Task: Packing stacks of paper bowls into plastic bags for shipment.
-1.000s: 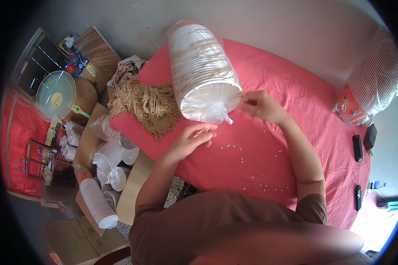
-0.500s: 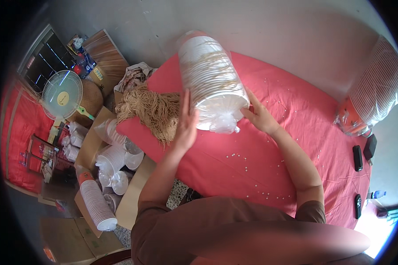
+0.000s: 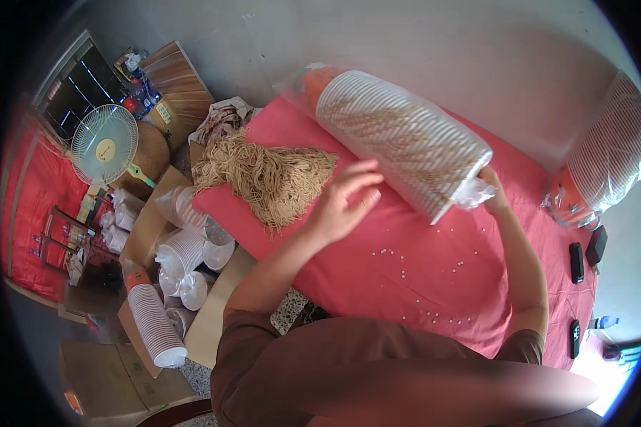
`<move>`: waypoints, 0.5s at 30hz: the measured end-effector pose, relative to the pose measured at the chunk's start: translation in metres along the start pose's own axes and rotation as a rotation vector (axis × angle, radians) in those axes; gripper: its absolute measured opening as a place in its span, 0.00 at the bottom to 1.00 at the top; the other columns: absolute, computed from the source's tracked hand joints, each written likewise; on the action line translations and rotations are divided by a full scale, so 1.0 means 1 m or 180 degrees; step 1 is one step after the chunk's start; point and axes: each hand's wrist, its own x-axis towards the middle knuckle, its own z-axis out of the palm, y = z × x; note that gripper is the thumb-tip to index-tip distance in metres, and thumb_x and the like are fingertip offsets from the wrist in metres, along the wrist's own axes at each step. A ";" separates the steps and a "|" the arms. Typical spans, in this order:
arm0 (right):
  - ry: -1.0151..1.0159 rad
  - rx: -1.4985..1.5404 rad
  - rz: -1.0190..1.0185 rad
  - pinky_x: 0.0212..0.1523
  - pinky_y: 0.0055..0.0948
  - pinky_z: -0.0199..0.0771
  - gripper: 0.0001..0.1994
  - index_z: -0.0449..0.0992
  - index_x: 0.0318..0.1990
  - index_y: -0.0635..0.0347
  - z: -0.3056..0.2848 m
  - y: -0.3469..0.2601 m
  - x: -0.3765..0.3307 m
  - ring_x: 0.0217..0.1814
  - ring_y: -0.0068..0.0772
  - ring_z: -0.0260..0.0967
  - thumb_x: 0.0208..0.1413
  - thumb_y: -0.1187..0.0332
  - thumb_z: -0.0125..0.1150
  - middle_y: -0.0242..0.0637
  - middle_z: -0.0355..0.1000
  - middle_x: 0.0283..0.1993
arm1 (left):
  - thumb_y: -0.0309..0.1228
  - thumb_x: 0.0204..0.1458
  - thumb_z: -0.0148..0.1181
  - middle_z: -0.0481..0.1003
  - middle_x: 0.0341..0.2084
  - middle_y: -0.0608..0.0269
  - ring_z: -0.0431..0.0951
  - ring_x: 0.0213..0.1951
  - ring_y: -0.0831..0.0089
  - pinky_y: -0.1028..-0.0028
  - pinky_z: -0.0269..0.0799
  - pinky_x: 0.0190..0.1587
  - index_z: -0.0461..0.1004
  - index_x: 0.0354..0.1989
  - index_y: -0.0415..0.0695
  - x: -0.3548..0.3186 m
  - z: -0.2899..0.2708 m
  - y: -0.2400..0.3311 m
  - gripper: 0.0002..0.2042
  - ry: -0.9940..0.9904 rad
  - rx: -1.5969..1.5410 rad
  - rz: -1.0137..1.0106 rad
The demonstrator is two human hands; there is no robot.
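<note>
A long stack of white tubs (image 3: 406,132) with a brown pattern lies slanted over the red cloth, wrapped in a clear plastic bag with orange at its far left end. My right hand (image 3: 496,193) grips the near right end by the bag's bunched knot (image 3: 473,193); some of its fingers are hidden behind the stack. My left hand (image 3: 343,203) is open, fingers spread, in the air left of the stack and apart from it. A heap of beige cords (image 3: 267,178) lies beside the left hand, toward the far left.
The red cloth (image 3: 377,292) bears scattered small white discs (image 3: 404,270). Another bagged stack (image 3: 605,156) stands at the right, near dark remotes (image 3: 575,263). At the left, an open cardboard box (image 3: 217,306) holds bagged tubs (image 3: 157,324); a fan (image 3: 105,146) stands behind it.
The bagged stack has swung so its near end points to the right. My left hand has come off it, while my right hand has moved right with its end.
</note>
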 end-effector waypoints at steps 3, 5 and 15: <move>0.0352 -0.0147 0.0173 0.49 0.28 0.74 0.20 0.67 0.57 0.65 -0.033 -0.013 -0.016 0.50 0.26 0.71 0.58 0.70 0.56 0.35 0.73 0.51 | 0.27 0.55 0.60 0.72 0.54 0.56 0.71 0.57 0.65 0.65 0.65 0.60 0.75 0.49 0.41 0.035 -0.031 -0.037 0.13 0.0644 -0.0258 -0.0420; 0.0586 -0.0083 0.0186 0.54 0.30 0.73 0.22 0.65 0.61 0.65 -0.051 -0.010 -0.021 0.53 0.28 0.70 0.59 0.71 0.54 0.38 0.72 0.55 | 0.29 0.54 0.61 0.72 0.48 0.52 0.71 0.53 0.62 0.64 0.67 0.56 0.71 0.48 0.39 0.064 -0.057 -0.076 0.15 0.1443 0.0615 -0.0196; 0.1631 -0.0182 -0.0019 0.53 0.28 0.67 0.21 0.68 0.60 0.62 -0.054 -0.041 -0.064 0.54 0.27 0.67 0.65 0.60 0.51 0.36 0.71 0.54 | 0.45 0.56 0.62 0.75 0.49 0.53 0.74 0.50 0.71 0.71 0.67 0.53 0.71 0.53 0.34 0.130 -0.081 -0.193 0.26 0.1263 -0.0349 -0.1561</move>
